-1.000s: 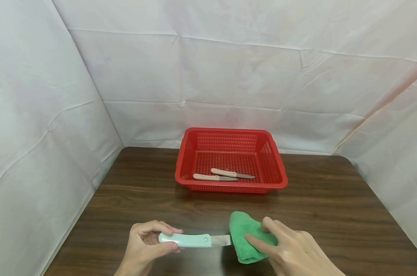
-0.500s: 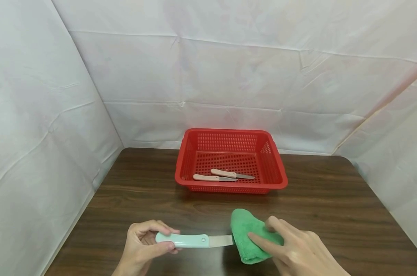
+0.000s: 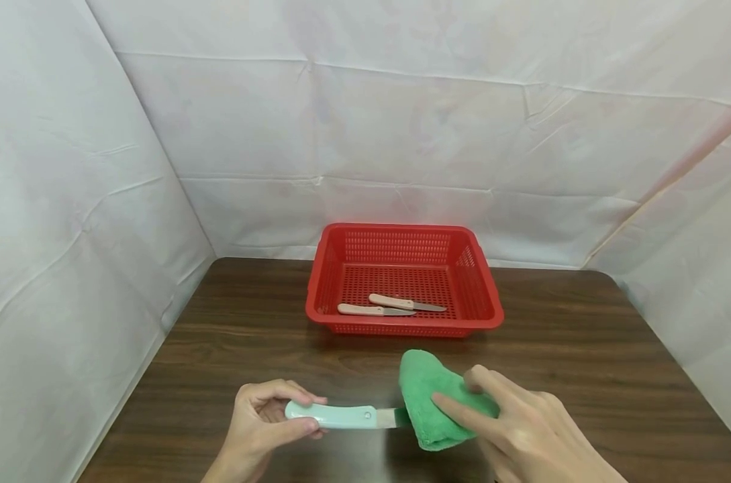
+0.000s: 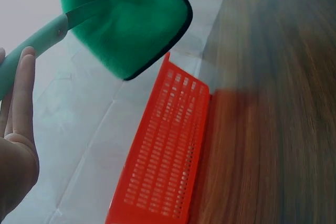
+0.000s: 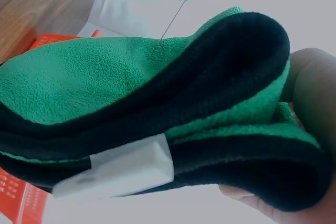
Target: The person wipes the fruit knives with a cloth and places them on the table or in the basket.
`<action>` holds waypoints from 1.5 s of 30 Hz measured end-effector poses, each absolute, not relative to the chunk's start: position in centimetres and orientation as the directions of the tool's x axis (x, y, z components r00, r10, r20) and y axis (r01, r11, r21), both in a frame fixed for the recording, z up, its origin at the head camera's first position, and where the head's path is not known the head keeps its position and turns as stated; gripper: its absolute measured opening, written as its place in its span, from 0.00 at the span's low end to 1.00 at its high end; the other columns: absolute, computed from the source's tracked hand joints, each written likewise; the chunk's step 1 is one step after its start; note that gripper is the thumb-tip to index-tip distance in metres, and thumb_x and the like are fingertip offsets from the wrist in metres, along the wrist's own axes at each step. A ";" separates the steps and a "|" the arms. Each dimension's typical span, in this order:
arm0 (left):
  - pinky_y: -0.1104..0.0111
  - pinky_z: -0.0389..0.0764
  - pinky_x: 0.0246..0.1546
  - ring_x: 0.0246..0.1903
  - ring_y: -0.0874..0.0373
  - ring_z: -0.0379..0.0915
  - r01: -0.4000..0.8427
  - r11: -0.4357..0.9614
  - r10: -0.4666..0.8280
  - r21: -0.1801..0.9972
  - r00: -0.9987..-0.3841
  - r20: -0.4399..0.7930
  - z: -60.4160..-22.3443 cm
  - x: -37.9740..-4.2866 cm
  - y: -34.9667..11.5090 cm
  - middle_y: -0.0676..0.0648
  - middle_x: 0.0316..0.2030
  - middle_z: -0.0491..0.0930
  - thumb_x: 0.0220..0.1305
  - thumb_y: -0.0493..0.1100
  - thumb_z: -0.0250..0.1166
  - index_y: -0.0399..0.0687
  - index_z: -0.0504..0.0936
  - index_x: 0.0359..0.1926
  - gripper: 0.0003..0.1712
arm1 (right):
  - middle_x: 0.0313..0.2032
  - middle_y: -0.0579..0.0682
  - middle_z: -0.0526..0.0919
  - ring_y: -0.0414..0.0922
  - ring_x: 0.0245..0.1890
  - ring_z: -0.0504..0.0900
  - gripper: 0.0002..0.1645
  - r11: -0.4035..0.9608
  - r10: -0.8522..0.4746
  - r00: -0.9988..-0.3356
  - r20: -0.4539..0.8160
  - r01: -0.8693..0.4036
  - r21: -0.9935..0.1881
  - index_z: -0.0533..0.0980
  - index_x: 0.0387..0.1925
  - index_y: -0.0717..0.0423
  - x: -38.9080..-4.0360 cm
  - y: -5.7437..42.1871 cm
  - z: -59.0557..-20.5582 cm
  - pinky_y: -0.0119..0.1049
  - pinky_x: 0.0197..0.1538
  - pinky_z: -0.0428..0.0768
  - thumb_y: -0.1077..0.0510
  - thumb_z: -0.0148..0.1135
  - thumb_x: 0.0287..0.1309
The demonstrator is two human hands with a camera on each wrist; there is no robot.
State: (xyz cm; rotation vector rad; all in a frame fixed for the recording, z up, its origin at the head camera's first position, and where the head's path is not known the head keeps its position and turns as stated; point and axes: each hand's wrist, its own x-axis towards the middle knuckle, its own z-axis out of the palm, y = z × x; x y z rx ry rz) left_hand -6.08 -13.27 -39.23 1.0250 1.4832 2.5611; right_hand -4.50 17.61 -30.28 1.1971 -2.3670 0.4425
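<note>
My left hand (image 3: 274,419) pinches the end of a mint-green knife handle (image 3: 335,416), fingers above and thumb below. The knife's blade (image 3: 386,418) points right, and its outer part is hidden by a folded green cloth (image 3: 428,402). My right hand (image 3: 516,429) grips that cloth, index finger laid along its face. In the left wrist view the blade lies against the cloth (image 4: 131,24), which has a dark border. The right wrist view shows the cloth (image 5: 94,77) folded in layers, with a white label (image 5: 121,169) on its edge and the thin blade (image 5: 172,24) meeting it.
A red perforated basket (image 3: 404,322) stands at the back of the dark wooden table (image 3: 244,322). Two knives with pale handles, one in front (image 3: 362,310) and one behind (image 3: 392,301), lie inside it. White sheets (image 3: 401,134) hang around the table's back and sides.
The knife and left hand shifted slightly left, then back right, and the cloth now covers more of the blade. The cloth has risen a little in the head view. Both holds are kept.
</note>
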 end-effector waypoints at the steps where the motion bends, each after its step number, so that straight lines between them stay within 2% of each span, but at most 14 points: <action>1: 0.52 0.78 0.23 0.28 0.49 0.78 0.295 -0.551 0.322 0.780 -0.788 0.525 -39.2 -6.2 -13.0 0.32 0.36 0.78 0.44 0.13 0.51 0.32 0.77 0.39 0.22 | 0.35 0.47 0.69 0.32 0.22 0.63 0.27 0.564 -0.675 -0.505 0.539 -0.823 -0.066 0.75 0.48 0.43 -4.6 17.4 -30.2 0.12 0.16 0.55 0.51 0.29 0.59; 9: 0.51 0.77 0.25 0.28 0.47 0.79 0.289 -0.555 0.315 0.780 -0.796 0.518 -38.9 -6.4 -11.1 0.34 0.35 0.78 0.43 0.13 0.54 0.29 0.77 0.38 0.20 | 0.32 0.45 0.68 0.35 0.27 0.67 0.26 0.532 -0.684 -0.441 0.581 -0.846 -0.017 0.78 0.42 0.42 -4.8 16.0 -30.1 0.12 0.16 0.55 0.56 0.30 0.58; 16: 0.51 0.78 0.24 0.27 0.46 0.79 0.293 -0.569 0.298 0.768 -0.797 0.525 -38.8 -6.1 -10.6 0.33 0.35 0.78 0.43 0.14 0.54 0.29 0.77 0.37 0.19 | 0.29 0.44 0.65 0.34 0.26 0.62 0.26 0.507 -0.702 -0.421 0.575 -0.862 -0.013 0.78 0.39 0.43 -4.9 15.7 -30.9 0.13 0.16 0.51 0.58 0.30 0.58; 21: 0.52 0.78 0.24 0.29 0.47 0.79 0.289 -0.583 0.295 0.760 -0.796 0.529 -39.0 -5.9 -11.0 0.31 0.36 0.78 0.44 0.13 0.53 0.30 0.77 0.38 0.20 | 0.31 0.44 0.64 0.34 0.27 0.63 0.28 0.506 -0.735 -0.459 0.499 -0.861 -0.047 0.77 0.42 0.43 -4.9 16.5 -31.2 0.13 0.16 0.50 0.55 0.28 0.57; 26: 0.51 0.78 0.23 0.28 0.48 0.79 0.282 -0.589 0.296 0.757 -0.797 0.527 -39.1 -5.6 -12.1 0.31 0.36 0.77 0.44 0.13 0.51 0.31 0.77 0.38 0.21 | 0.33 0.44 0.66 0.34 0.27 0.63 0.29 0.537 -0.730 -0.491 0.475 -0.842 -0.047 0.77 0.43 0.41 -4.8 17.7 -31.6 0.12 0.15 0.49 0.53 0.26 0.57; 32: 0.52 0.78 0.22 0.26 0.47 0.79 0.299 -0.578 0.286 0.759 -0.797 0.532 -39.0 -5.4 -13.1 0.31 0.37 0.77 0.44 0.12 0.50 0.29 0.76 0.39 0.21 | 0.35 0.41 0.65 0.30 0.25 0.60 0.31 0.610 -0.694 -0.586 0.418 -0.787 -0.091 0.77 0.44 0.38 -4.2 18.5 -31.7 0.10 0.17 0.46 0.48 0.23 0.58; 35: 0.52 0.78 0.23 0.28 0.46 0.79 0.301 -0.578 0.288 0.759 -0.794 0.535 -39.1 -5.4 -13.2 0.31 0.37 0.77 0.45 0.12 0.49 0.29 0.76 0.39 0.21 | 0.37 0.41 0.66 0.30 0.25 0.61 0.31 0.628 -0.686 -0.604 0.405 -0.773 -0.090 0.76 0.45 0.37 -4.1 18.5 -31.7 0.10 0.18 0.46 0.48 0.23 0.58; 38: 0.52 0.78 0.23 0.28 0.45 0.79 0.300 -0.579 0.292 0.758 -0.792 0.536 -39.3 -5.4 -13.3 0.32 0.37 0.77 0.45 0.12 0.48 0.29 0.75 0.39 0.21 | 0.37 0.41 0.66 0.30 0.25 0.61 0.31 0.628 -0.688 -0.609 0.394 -0.772 -0.097 0.76 0.46 0.37 -4.2 18.5 -31.7 0.10 0.18 0.46 0.47 0.22 0.58; 45: 0.52 0.78 0.23 0.27 0.44 0.78 0.289 -0.563 0.298 0.774 -0.803 0.516 -39.4 -5.4 -13.3 0.32 0.37 0.77 0.45 0.13 0.48 0.29 0.76 0.39 0.21 | 0.36 0.43 0.66 0.28 0.19 0.55 0.29 0.597 -0.689 -0.559 0.461 -0.799 -0.077 0.75 0.47 0.38 -4.5 18.6 -31.5 0.11 0.16 0.48 0.49 0.26 0.58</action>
